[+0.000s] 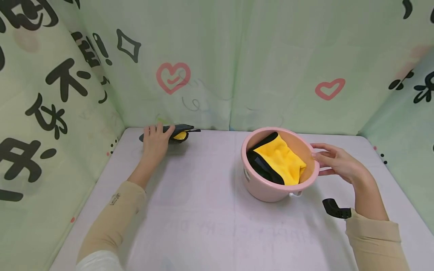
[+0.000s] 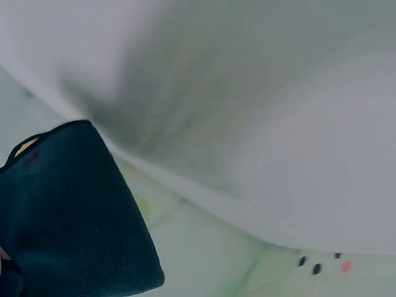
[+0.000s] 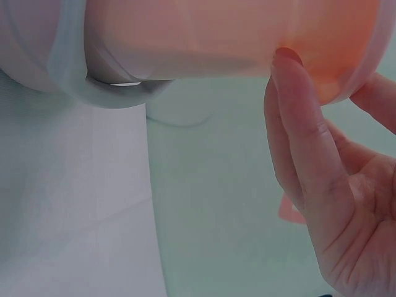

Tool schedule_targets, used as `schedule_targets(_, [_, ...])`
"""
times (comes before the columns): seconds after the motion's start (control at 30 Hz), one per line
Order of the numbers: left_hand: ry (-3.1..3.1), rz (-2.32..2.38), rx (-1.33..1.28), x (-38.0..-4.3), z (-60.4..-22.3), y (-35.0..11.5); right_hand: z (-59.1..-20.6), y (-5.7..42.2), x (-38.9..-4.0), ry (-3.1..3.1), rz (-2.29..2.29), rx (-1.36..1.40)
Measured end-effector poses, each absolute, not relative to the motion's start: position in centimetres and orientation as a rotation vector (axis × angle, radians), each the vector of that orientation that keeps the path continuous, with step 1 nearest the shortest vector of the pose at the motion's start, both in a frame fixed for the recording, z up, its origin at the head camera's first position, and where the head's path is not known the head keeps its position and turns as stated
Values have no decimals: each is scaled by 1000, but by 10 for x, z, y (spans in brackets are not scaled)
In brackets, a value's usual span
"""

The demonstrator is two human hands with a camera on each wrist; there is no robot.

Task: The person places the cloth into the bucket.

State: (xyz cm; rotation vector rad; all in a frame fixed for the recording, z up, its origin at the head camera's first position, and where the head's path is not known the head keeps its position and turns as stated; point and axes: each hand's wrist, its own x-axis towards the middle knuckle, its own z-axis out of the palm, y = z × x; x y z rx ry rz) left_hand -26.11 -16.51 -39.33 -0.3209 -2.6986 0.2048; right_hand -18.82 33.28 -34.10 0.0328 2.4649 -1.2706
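At the back left of the table, my left hand (image 1: 156,143) grips a folded dark grey cloth (image 1: 183,128) with a bit of yellow showing at its edge. In the left wrist view this dark cloth (image 2: 80,210) fills the lower left, with a fingertip just showing at the frame's edge. My right hand (image 1: 342,163) holds the rim of a pink bucket (image 1: 261,192), thumb at the rim and fingers along the outside. A yellow cloth with black edging (image 1: 281,158) lies inside the bucket. The right wrist view shows the fingers (image 3: 303,130) against the bucket wall (image 3: 198,43).
A white table (image 1: 200,222) lies under both hands. Pale green curtains (image 1: 210,45) with printed hearts and dark characters enclose its back and sides. The bucket's light handle (image 1: 295,194) hangs low at its front. A black strap piece (image 1: 335,209) sticks out beside my right wrist.
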Motion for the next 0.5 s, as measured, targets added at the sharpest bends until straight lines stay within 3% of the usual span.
schedule_targets(0.5, [-2416, 156, -477, -249, -338, -107, -342, 332, -189, 2467, -1268, 31])
